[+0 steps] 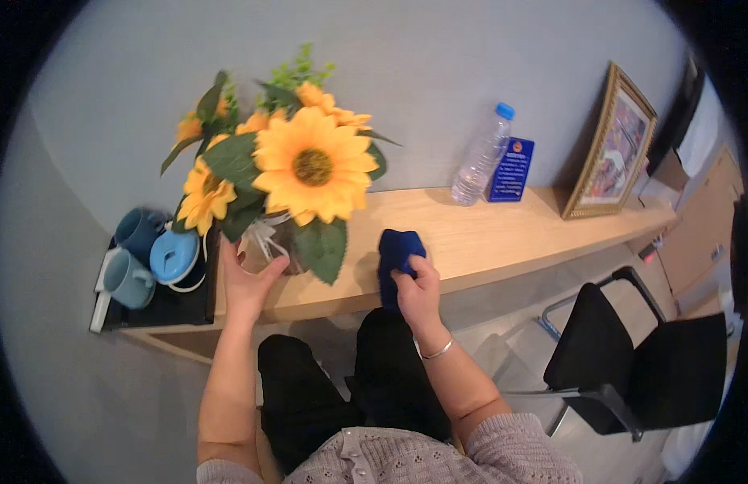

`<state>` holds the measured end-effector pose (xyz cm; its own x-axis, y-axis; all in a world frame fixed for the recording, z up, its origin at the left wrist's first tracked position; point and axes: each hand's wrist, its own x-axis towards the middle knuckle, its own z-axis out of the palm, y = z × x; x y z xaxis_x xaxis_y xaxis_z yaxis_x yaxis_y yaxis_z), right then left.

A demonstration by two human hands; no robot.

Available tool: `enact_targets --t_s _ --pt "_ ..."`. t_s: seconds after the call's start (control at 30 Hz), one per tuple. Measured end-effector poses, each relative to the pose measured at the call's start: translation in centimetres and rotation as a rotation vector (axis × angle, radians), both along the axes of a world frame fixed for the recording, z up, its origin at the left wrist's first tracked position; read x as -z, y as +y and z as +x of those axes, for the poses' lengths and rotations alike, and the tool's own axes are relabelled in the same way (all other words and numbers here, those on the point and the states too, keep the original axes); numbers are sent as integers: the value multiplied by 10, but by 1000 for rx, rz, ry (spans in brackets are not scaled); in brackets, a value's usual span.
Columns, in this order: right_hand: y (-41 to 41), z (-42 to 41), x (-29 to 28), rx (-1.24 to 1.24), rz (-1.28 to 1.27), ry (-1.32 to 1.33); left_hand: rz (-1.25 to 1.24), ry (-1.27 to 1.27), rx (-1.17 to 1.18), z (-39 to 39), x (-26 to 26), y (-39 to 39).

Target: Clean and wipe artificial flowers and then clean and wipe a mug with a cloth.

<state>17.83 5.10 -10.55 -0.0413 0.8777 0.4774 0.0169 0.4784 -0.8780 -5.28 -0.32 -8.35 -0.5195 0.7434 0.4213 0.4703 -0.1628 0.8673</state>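
Observation:
Artificial sunflowers (313, 166) with green leaves stand in a vase (283, 242) with a white ribbon bow, on the left part of a light wooden desk (470, 236). My left hand (253, 275) is at the vase's lower left side, thumb and fingers spread around it; leaves and ribbon partly hide the contact. A folded dark blue cloth (393, 266) is pinched in my right hand (419, 290) at the desk's front edge, its lower part hanging over the edge. A bracelet circles my right wrist.
Left on a black tray (186, 308) are blue mugs (127, 279) and a blue-lidded kettle (175, 257). Along the wall stand a clear plastic bottle (479, 160), a blue sign (512, 170) bearing writing, and a gold-framed picture (616, 151). A black chair (628, 363) is at right.

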Motion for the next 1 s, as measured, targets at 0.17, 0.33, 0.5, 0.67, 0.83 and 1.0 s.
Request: enact_targets --t_s 0.17,0.33,0.5,0.67,0.83,1.0 --pt "-7 10 -8 -285 -497 500 34 -143 260 6 -10 19" --pt "-21 25 1 -349 -658 547 -189 -130 368 15 -15 19" --pt "-35 30 6 -328 -540 559 -69 151 276 26 -8 32" --pt "-44 36 11 -374 -545 563 -36 -73 344 57 -16 45" --pt "-51 43 9 -419 -550 594 77 -261 238 118 -17 69" --pt "-57 50 15 -383 -566 544 -19 -108 178 148 7 110"
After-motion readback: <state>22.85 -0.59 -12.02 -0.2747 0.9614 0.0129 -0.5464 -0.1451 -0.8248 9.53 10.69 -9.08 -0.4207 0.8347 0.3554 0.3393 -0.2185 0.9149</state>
